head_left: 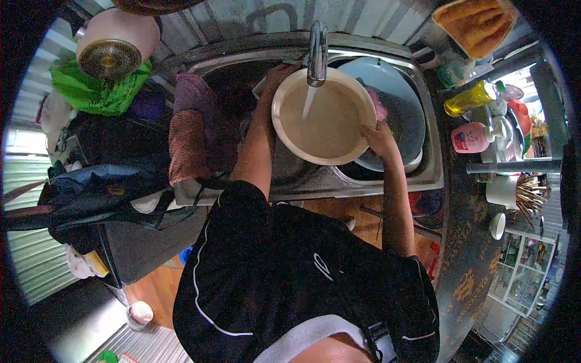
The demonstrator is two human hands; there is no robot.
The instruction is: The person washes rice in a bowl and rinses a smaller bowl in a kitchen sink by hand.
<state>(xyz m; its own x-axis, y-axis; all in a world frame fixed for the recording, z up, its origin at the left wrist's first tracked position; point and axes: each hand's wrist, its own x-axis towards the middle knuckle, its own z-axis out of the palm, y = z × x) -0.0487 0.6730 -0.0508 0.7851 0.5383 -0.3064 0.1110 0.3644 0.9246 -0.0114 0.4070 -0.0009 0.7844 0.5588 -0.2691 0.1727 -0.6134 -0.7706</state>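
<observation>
In the head view, a cream bowl (324, 118) sat over the steel sink (433, 175), directly under the tap (317, 51), whose stream fell onto the bowl's inner face. The left hand (279, 75) grasped the rim at about ten o'clock of the bowl, and the right hand (378, 138) clasped the rim at about four o'clock, so both hands carried it. A pale blue basin (387, 78) lay beneath, toward two o'clock, and bottles, a yellow one (469, 100) and a pink one (469, 138), stood at three o'clock on the counter. To rinse well, I judged that the bowl wanted tilting and turning slowly under the stream, with a firm hold on the wet rim.
</observation>
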